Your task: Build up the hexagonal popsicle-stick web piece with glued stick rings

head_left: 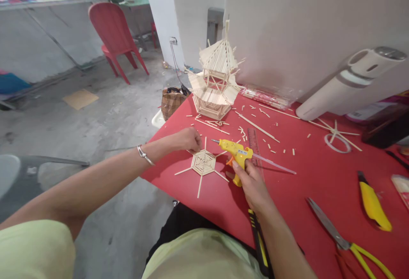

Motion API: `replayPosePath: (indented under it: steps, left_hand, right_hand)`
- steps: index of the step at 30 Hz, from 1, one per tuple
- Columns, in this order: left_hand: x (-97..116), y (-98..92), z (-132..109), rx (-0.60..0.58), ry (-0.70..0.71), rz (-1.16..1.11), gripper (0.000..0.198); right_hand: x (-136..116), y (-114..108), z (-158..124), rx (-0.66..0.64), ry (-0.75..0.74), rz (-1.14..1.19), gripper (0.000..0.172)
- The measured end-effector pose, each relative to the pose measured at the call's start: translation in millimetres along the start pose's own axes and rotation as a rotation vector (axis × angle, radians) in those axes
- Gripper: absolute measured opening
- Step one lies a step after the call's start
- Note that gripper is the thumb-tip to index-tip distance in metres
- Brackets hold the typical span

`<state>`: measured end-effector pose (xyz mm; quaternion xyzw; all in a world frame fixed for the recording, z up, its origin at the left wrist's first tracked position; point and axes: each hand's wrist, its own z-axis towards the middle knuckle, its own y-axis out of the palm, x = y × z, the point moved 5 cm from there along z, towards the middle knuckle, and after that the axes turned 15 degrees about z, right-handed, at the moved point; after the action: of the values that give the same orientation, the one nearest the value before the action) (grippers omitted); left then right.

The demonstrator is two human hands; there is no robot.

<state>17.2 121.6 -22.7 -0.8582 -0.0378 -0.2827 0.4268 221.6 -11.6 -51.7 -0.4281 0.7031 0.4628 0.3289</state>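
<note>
A yellow hot glue gun [238,153] is gripped in my right hand [252,181], its nozzle pointing left and a clear glue stick jutting from its back. Below the nozzle lies a web-like hexagon of thin wooden sticks [203,162], with spokes reaching past its rim. My left hand [191,139] is closed over the upper left of this hexagon, fingertips pointing down. Whatever those fingers pinch is hidden. Behind the hands stands a tiered pagoda model [217,79] made of similar sticks.
The red table [287,198] carries a ruler [253,142], scissors [341,238], a yellow-handled cutter [372,202] and scattered stick pieces. A white tumbler [348,83] stands by the wall. A stick star [334,133] lies over a ring. Beyond the table is a red chair [111,27].
</note>
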Motion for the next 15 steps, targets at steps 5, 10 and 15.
replayPosePath:
  steps: [5, 10, 15]
  left_hand:
    - [-1.3, 1.6, 0.5, 0.0, 0.025, -0.007, 0.012]
    - [-6.8, 7.0, 2.7, -0.019, 0.043, -0.082, 0.013]
    - [-8.1, 9.3, 3.4, -0.04, 0.024, -0.126, 0.012]
  right_hand:
    - [-1.1, -4.8, -7.9, 0.01, 0.004, -0.022, 0.048]
    - [-1.7, -3.6, -12.6, -0.007, 0.01, -0.009, 0.046]
    - [-0.2, -4.4, -13.4, 0.006, 0.025, -0.012, 0.044]
